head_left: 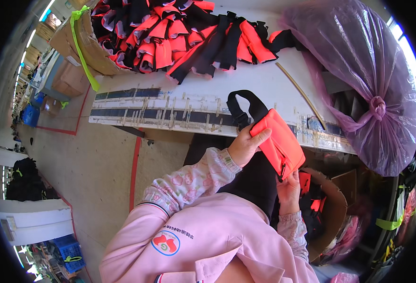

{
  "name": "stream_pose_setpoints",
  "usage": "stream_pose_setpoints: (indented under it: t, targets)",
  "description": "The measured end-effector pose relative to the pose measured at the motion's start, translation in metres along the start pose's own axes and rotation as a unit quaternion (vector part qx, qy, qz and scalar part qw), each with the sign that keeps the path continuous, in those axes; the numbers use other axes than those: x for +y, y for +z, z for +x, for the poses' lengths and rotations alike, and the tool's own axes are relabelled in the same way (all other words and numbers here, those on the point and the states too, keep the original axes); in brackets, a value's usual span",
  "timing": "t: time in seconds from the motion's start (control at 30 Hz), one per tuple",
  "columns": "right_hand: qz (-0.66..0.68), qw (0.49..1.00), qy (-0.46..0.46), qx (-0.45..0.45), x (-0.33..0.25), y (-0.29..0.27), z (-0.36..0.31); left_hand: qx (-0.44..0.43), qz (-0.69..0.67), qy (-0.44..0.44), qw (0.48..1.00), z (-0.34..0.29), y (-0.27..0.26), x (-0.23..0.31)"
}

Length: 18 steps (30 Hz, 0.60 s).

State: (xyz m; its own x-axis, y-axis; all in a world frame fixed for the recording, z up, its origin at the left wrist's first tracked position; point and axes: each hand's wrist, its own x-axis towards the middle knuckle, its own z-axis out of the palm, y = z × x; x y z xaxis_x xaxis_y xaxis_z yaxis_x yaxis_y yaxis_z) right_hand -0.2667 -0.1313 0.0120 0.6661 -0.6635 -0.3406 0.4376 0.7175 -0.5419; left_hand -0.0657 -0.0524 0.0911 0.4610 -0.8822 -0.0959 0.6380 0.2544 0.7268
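Observation:
A bright orange waist bag (pixel 279 143) with a black zipper is held up in front of me, just over the table's near edge. My left hand (pixel 247 145) grips its upper left end, thumb on the front face. From that end a black strap (pixel 255 104) with a buckle loops up above the white table (pixel 208 96). At the bag's lower right end, my right hand (pixel 289 187) pinches the corner near the zipper's end; its fingertips are partly hidden by the bag.
A heap of orange and black waist bags (pixel 170 40) covers the table's far side. A wooden stick (pixel 302 96) lies right of centre. A knotted purple plastic bag (pixel 377 107) bulges at the right. Below the table stands a cardboard box (pixel 333 212) with more orange and black pieces.

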Motion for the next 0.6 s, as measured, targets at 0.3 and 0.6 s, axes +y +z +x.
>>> stream_pose_setpoints:
  t: [0.3,0.6]
  targets:
    - [-0.281,0.877,-0.337,0.195,-0.248,-0.052,-0.133,-0.146,0.382,-0.069,0.91,0.028,-0.093,0.064]
    - [-0.662,0.703,-0.028,0.258,-0.302,-0.089,-0.164,0.362,0.684,0.249,0.582,0.134,-0.235,0.132]
